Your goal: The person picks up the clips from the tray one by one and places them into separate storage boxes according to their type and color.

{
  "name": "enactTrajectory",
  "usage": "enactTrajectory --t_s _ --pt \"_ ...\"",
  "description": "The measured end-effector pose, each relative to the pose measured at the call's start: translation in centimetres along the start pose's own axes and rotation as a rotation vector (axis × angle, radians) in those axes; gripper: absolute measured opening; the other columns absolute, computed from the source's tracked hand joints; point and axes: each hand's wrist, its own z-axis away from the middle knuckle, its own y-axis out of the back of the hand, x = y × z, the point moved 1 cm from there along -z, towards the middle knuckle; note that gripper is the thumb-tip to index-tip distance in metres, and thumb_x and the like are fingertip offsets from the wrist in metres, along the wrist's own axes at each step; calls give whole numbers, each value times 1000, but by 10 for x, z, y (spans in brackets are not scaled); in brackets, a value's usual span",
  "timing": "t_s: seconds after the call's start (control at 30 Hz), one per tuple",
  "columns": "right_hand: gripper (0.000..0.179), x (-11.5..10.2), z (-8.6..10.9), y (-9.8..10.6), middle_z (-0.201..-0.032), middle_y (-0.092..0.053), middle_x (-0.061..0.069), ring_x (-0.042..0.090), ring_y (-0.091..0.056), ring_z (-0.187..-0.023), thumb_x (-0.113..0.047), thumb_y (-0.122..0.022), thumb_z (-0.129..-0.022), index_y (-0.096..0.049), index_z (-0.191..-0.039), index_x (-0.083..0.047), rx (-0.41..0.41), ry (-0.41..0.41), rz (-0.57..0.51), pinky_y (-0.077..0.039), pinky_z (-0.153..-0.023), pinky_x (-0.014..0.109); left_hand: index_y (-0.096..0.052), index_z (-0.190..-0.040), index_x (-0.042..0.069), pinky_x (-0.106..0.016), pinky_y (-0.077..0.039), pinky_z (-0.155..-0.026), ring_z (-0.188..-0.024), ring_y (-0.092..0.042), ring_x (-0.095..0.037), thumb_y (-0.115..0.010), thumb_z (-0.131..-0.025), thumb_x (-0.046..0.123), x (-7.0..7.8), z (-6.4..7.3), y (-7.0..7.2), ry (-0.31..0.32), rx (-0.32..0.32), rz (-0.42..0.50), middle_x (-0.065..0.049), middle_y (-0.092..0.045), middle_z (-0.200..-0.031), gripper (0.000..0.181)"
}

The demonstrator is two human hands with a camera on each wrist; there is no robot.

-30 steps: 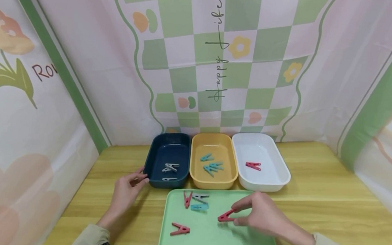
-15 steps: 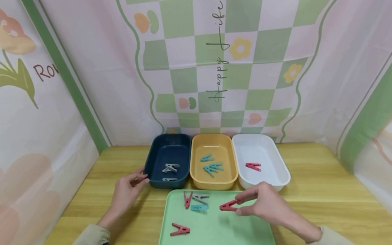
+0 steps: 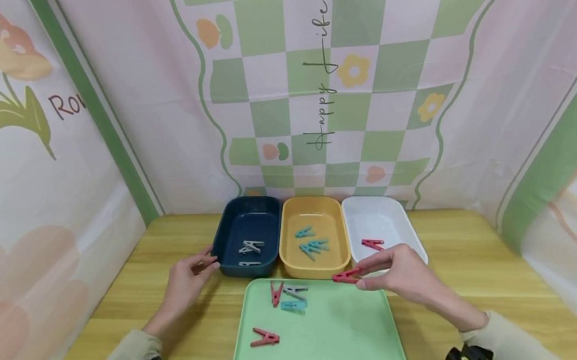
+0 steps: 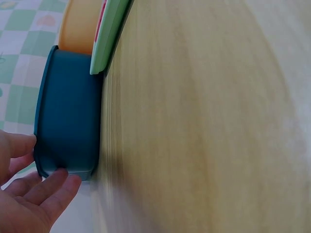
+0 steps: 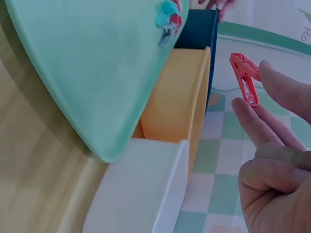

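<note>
My right hand [image 3: 404, 272] pinches a red clothespin [image 3: 346, 275] between thumb and fingers, over the far edge of the green tray [image 3: 338, 337]; the right wrist view shows the clothespin [image 5: 244, 77] at the fingertips. My left hand [image 3: 188, 281] touches the outside of the dark blue bin [image 3: 249, 213] at its front left corner, fingers relaxed in the left wrist view. On the tray lie a red clothespin [image 3: 275, 293], a grey clothespin [image 3: 295, 291], a light blue clothespin [image 3: 293, 305] and another red clothespin [image 3: 265, 338].
Beside the blue bin stand a yellow bin [image 3: 316, 210] with several light blue clothespins and a white bin [image 3: 380, 218] with one red clothespin [image 3: 373, 244]. Grey clothespins [image 3: 251, 246] lie in the blue bin. A patterned curtain [image 3: 352, 112] hangs behind the wooden table [image 3: 467, 251].
My right hand has lifted the red clothespin off the tray's middle and carried it away from me, toward the white bin. The left hand has stayed in place.
</note>
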Motion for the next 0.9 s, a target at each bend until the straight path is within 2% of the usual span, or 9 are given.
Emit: enactTrajectory --t_s 0.13,0.27,0.37,0.5,0.67,0.77,0.9 --pt "36 1 -6 9 -100 -71 1 18 -64 -102 -36 -86 -67 -76 -95 -16 27 -8 16 -52 -81 28 -73 -95 7 -30 -56 -77 -108 -62 -24 -73 -84 8 0 1 0 2 -2 3 -9 -61 -125 11" --pt "37 4 -14 18 -111 -68 4 19 -63 -105 -35 -86 -67 -76 -97 -14 49 -18 -1 -52 -81 27 -73 -94 10 -29 -56 -77 -108 -62 -23 -73 -85 9 1 2 0 10 -1 0 -8 -61 -125 9" --pt "41 6 -19 24 -102 -71 5 18 -67 -93 -34 -86 -68 -75 -100 -10 53 -44 -22 -54 -73 24 -73 -94 10 -28 -55 -77 -106 -62 -21 -73 -85 10 1 1 0 17 4 3 -7 -61 -124 10" --pt "47 7 -25 34 -91 -72 5 17 -67 -87 -35 -85 -69 -73 -104 -7 54 -77 -24 -53 -72 25 -73 -97 5 -28 -55 -77 -106 -62 -21 -73 -84 9 1 1 0 16 6 9 -7 -61 -125 13" --pt "53 9 -34 46 -91 -72 7 15 -67 -84 -37 -85 -69 -71 -109 -4 66 -106 -7 -53 -70 26 -72 -97 2 -29 -56 -78 -109 -61 -22 -73 -84 8 2 0 0 3 5 9 -8 -61 -125 14" --pt "55 11 -40 52 -92 -72 7 15 -67 -84 -37 -84 -70 -70 -110 -3 68 -116 7 -52 -71 27 -72 -96 1 -30 -56 -77 -106 -62 -22 -73 -84 8 2 0 0 -6 6 12 -9 -62 -124 15" --pt "55 15 -48 59 -95 -72 6 17 -66 -91 -40 -84 -70 -70 -110 -5 77 -123 31 -51 -80 32 -72 -97 0 -29 -56 -76 -103 -64 -22 -74 -83 8 1 1 0 -16 8 23 -11 -62 -122 15"
